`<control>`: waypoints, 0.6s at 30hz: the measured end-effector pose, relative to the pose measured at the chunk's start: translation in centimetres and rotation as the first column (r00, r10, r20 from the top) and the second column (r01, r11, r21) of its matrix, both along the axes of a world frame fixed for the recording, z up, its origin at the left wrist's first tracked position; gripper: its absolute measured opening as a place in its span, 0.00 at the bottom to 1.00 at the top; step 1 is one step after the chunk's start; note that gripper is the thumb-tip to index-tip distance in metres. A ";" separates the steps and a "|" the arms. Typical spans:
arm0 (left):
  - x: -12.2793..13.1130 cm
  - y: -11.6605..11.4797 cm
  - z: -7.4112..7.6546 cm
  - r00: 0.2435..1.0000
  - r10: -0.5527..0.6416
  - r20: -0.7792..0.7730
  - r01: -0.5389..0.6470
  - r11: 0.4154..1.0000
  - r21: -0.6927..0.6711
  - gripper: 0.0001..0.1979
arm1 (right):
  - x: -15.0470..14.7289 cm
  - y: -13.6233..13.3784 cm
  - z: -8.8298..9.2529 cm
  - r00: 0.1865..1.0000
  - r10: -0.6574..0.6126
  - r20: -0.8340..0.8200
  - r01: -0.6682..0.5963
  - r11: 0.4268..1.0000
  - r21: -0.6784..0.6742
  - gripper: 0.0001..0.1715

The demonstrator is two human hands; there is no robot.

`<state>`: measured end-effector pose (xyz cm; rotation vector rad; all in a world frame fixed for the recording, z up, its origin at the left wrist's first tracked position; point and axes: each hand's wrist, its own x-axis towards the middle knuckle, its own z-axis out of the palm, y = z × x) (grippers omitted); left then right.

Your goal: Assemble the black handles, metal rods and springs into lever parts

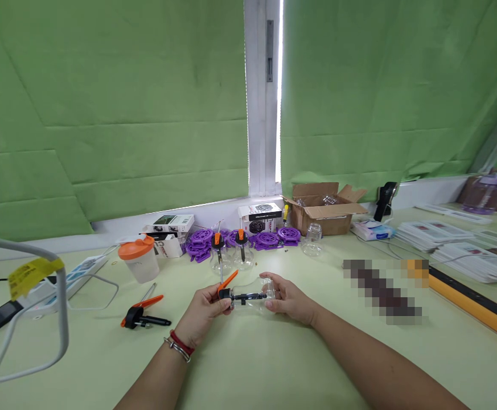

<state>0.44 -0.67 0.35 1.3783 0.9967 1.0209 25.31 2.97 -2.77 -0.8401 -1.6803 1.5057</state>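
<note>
Pale green table is filling the lower frame, with green cloth hanging behind. An open cardboard box is sitting centre-right, holding clear glass pieces. A translucent cup with an orange lid is standing centre-left. At centre, the left hand is gripping a black-and-orange pump tool; the right hand is grasping a clear rounded cup fitted on it.

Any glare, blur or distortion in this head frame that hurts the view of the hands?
Head view: bright glare in the window gap between the green blinds; wide-angle bending at the edges; a pixelated patch on the pale green table. Left hand and right hand are evenly lit, though the clear plastic piece with black-and-orange trigger is hard to outline.
</note>
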 end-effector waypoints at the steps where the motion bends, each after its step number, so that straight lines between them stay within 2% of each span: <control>1: 0.0 0.0 0.0 1.000 0.000 0.001 0.000 1.000 -0.002 0.15 | 0.0 0.0 0.0 1.000 -0.001 0.000 0.001 1.000 -0.002 0.41; 6: 0.1 -0.2 0.5 1.000 0.026 -0.005 -0.027 1.000 -0.015 0.14 | -0.2 -0.2 -0.1 1.000 0.023 -0.013 -0.024 1.000 -0.010 0.40; 11: 0.3 -0.4 1.3 0.993 0.117 0.005 -0.117 0.991 0.063 0.12 | -0.6 -0.5 -0.3 0.998 0.047 0.043 -0.050 0.997 0.060 0.43; 15: 0.5 -0.7 1.6 0.966 0.257 -0.039 -0.252 0.961 0.115 0.19 | -0.9 -0.9 -0.1 0.978 -0.056 0.203 0.013 0.979 0.204 0.46; 18: 0.8 -0.9 1.5 0.938 0.341 -0.063 -0.328 0.932 0.158 0.24 | -1.3 -1.2 0.1 0.946 -0.167 0.277 0.060 0.932 0.358 0.47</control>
